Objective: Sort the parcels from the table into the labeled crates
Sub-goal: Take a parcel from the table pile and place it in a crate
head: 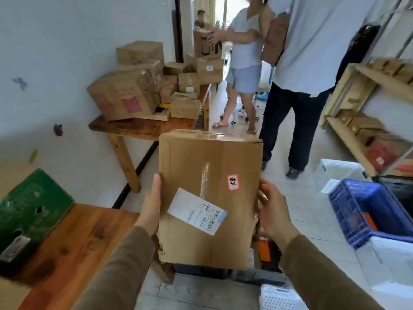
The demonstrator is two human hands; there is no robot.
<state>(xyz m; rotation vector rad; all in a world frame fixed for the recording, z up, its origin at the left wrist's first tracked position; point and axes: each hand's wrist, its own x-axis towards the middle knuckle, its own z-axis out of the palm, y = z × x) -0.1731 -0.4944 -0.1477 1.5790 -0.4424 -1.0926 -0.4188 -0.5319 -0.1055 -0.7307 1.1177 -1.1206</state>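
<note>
Judging by how things lie, the reading-and-carrying step is in hand: a cardboard parcel (207, 198) is held in the air, clear of the worktop (85, 238) at the left and above the floor, with its labelled face turned up toward the camera. It is clamped between the left hand (149, 206), whose fingers (156, 185) are laid straight and together against the left side, and the right hand (273, 211), whose thumb is hooked over the right edge while its remaining fingers are hidden behind the card. A white shipping label (196, 211) with a barcode is stuck askew on the face, its print too small to be read; a red-bordered sticker (233, 182) carries handwritten characters that cannot be made out with certainty. Next, the destination presumably has to be matched to a crate's label and the parcel swung right toward the blue crate (350, 209) or the white crate (342, 168), whose markings are not legible.
</note>
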